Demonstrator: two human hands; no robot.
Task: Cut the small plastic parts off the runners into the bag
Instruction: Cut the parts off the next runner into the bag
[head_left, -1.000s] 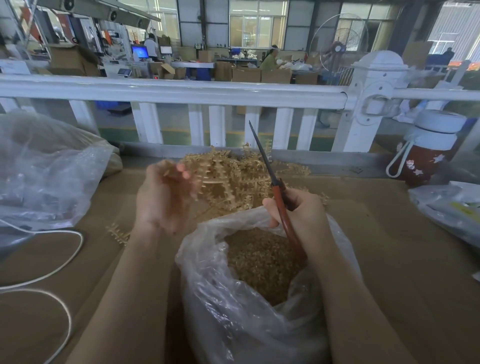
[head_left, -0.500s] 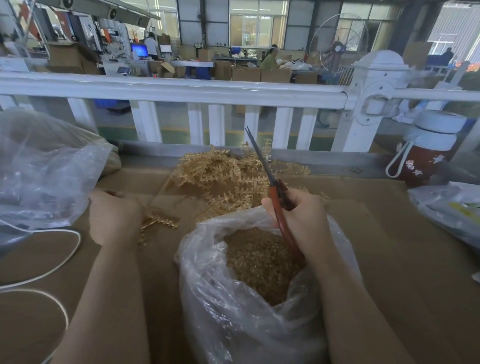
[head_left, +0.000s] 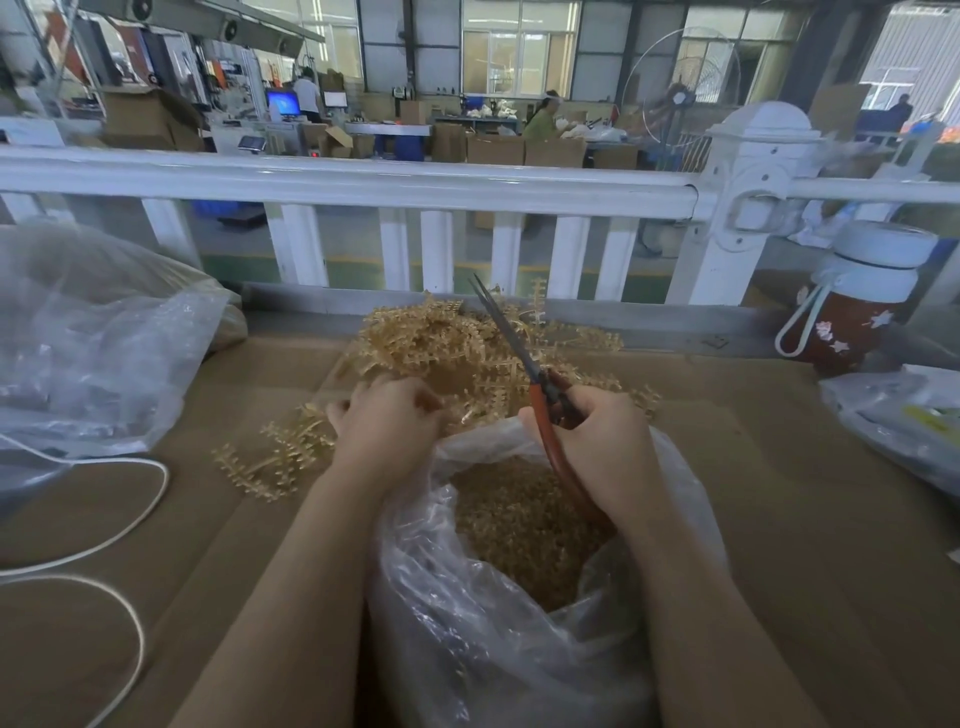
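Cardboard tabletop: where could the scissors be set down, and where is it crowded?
The cardboard lies bare right of the open bag, between it and the flat plastic packet. A smaller bare patch sits between the white cord and the left forearm. It is crowded at the middle back: the runner pile, loose runners, both hands.

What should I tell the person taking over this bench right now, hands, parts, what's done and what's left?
Right hand grips the orange-handled scissors, blades nearly closed and pointing up and away, above the bag's mouth.
Left hand reaches into the near edge of the tangled heap of tan plastic runners; whether it holds one is hidden.
Clear plastic bag sits open in front, already holding a good load of small tan cut parts.
A smaller scatter of tan runner pieces lies on the cardboard to the left.
Left to do: the whole heap behind the bag remains to cut.
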